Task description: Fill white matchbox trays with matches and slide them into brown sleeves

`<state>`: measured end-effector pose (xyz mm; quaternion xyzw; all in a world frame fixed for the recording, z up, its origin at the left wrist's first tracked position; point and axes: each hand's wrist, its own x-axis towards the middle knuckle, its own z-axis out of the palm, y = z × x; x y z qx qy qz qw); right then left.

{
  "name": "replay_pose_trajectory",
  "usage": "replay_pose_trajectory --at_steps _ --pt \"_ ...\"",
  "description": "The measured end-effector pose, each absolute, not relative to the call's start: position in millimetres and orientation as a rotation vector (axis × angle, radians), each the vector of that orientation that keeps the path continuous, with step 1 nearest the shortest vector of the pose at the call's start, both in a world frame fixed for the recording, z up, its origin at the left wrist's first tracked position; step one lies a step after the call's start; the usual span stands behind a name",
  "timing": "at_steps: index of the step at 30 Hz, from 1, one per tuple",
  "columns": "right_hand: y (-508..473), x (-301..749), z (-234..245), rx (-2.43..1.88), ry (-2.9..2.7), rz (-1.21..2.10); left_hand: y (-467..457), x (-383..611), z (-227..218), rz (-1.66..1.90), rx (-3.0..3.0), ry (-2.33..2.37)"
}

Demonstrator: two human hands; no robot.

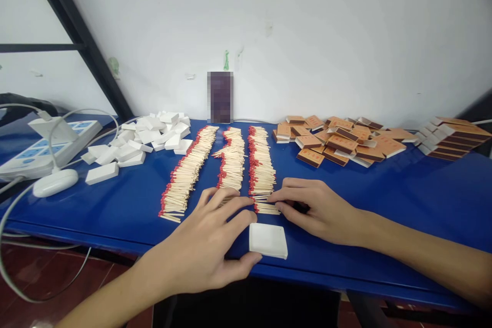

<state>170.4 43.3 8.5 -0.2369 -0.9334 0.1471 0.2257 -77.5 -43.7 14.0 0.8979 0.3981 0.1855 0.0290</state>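
Observation:
A white matchbox tray (pixel 268 240) lies near the front edge of the blue table. My left hand (pixel 215 236) has its thumb and index finger at the tray's left corners, gripping it lightly. Its other fingers spread over the front of the middle match row (pixel 231 164), and one fingertip reaches the red heads of the right match row (pixel 263 164). My right hand (pixel 315 207) is closed in a pinch at the plain ends of matches in the right row's front. Its remaining fingers curl under and are partly hidden. The left match row (pixel 188 174) lies untouched.
White trays (pixel 148 133) are heaped at the back left. Orange matchbox sleeves (pixel 342 138) pile up at the back right, beside stacked matchboxes (pixel 451 138). A power strip (pixel 49 146) with cables and a white mouse-shaped device (pixel 56 183) sit left. A blurred dark rectangle (pixel 220 97) leans against the wall.

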Motion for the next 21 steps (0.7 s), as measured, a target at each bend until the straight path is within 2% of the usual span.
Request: replay_pose_trajectory --at_steps 21 --pt "43.7 169.7 7.0 -0.645 -2.546 0.407 -43.3 -77.5 13.9 0.501 2.781 1.265"
